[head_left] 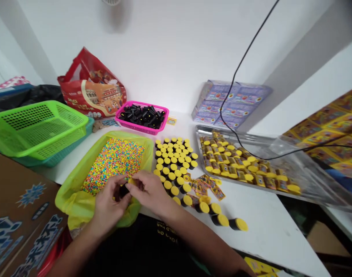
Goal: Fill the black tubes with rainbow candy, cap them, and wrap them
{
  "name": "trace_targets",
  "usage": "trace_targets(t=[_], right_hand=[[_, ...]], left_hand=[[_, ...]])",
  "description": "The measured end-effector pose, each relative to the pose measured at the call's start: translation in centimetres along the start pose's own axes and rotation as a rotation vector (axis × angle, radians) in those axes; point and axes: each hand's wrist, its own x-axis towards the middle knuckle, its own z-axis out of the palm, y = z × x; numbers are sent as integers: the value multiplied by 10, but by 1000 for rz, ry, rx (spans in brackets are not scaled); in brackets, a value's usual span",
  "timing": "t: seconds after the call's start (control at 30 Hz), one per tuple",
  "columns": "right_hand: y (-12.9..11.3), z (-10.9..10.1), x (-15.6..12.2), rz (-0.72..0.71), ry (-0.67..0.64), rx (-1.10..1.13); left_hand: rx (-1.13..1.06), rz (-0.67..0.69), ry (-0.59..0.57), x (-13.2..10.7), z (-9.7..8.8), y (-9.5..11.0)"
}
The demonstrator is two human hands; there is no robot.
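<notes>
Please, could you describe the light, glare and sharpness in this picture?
Head view: light is soft and fairly even, with pale glare on the shiny metal tray; lettering on the stacked purple boxes is blurred; wide-angle distortion seems to slant the yellow printed boxes; the bare left hand and right hand partly hide a small dark container, which looks shaded.

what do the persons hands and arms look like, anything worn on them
Both the left hand and the right hand are ungloved. The forearms are bare, with no sleeve showing on them and no watch or bracelet visible at the wrists. Rings can't be made out. Between the arms shows a black garment with yellow lettering, upside down in this view.
</notes>
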Motion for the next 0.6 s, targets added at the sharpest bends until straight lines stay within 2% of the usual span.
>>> trace_targets(t=[0.2, 0.27, 0.4, 0.5, 0.6], right_hand=[[1, -8, 8, -50, -145, 57], [1, -5, 8, -54, -154, 15], [3, -1, 9, 63, -106, -7], [10, -27, 27, 14, 24, -121], [27, -78, 69, 52, 281, -481]], left_hand=[[-402, -232, -165, 9, -7, 7], [-424, -240, -166, 10, -7, 6], [-341, -224, -98, 7, -1, 5], [-322, -260, -91, 7, 0, 7], [-317, -297, -129, 10, -2, 9]])
